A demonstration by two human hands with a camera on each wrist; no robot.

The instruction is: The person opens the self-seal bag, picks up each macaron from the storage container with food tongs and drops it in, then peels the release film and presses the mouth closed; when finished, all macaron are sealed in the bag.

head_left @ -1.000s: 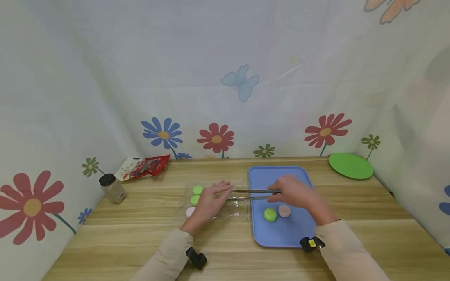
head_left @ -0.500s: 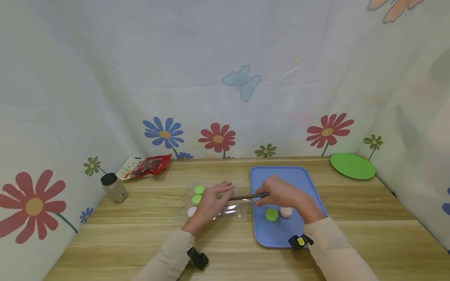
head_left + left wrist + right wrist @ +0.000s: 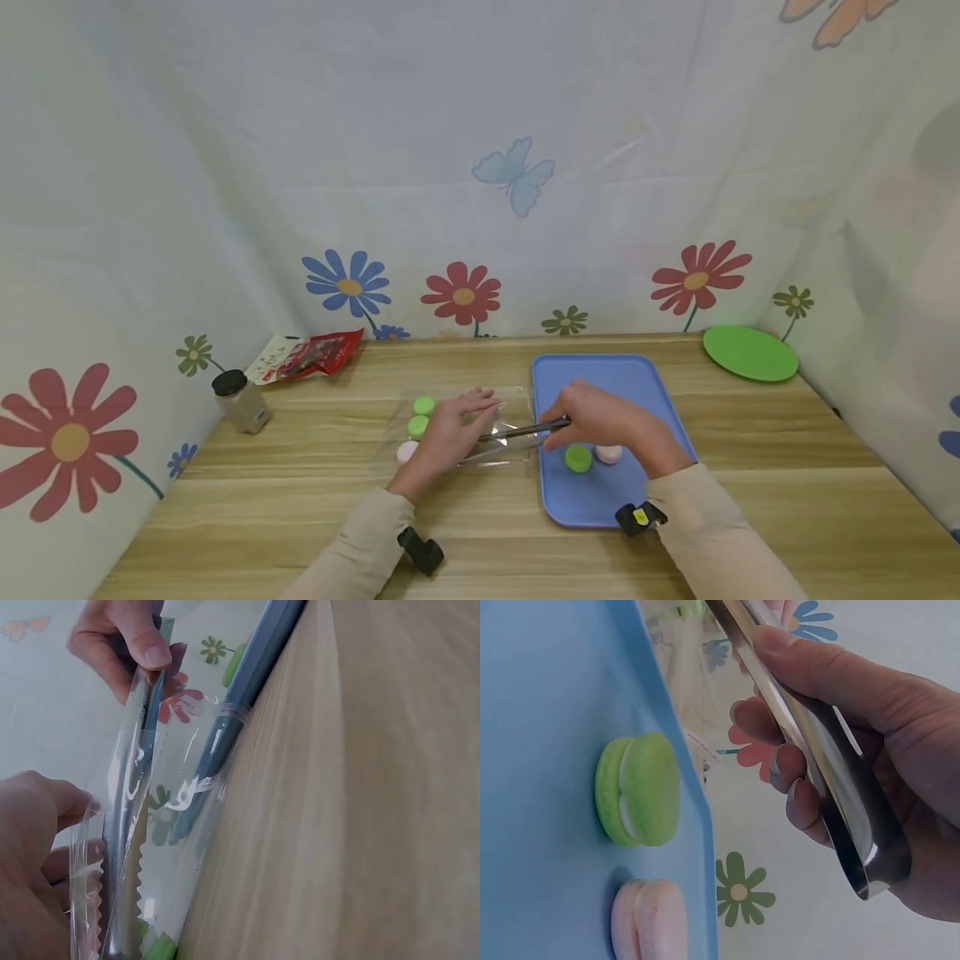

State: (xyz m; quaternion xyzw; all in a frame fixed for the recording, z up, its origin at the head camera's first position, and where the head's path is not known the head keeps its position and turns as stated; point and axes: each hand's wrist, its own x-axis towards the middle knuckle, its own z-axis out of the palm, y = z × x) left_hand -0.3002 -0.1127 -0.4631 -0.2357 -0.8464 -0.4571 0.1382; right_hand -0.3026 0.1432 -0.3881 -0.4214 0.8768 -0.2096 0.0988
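My right hand (image 3: 596, 417) grips metal tongs (image 3: 817, 750), thumb on one arm and fingers curled round the other. The tongs' scalloped ends lie inside a clear plastic bag (image 3: 202, 757) in the left wrist view. My left hand (image 3: 452, 429) holds the bag near its opening, its fingers seen partly through the film. Two green macarons (image 3: 420, 427) and a pale pink macaron (image 3: 407, 452) show left of that hand. On the blue tray (image 3: 592, 504) sit another green macaron (image 3: 637, 789) and a pink macaron (image 3: 651, 921). The left hand covers the tongs' ends in the head view.
A black-lidded jar (image 3: 242, 402) stands at the table's left, with a red snack packet (image 3: 318, 356) behind it. A round green plate (image 3: 750, 353) lies at the back right. Flower-printed cloth (image 3: 420, 167) surrounds the wooden table (image 3: 480, 542).
My right hand has moved left and slightly down, pushing the tongs deeper into the bag. The tongs' arms have tilted, their ends lower and nearer me. My left hand has stayed almost still.
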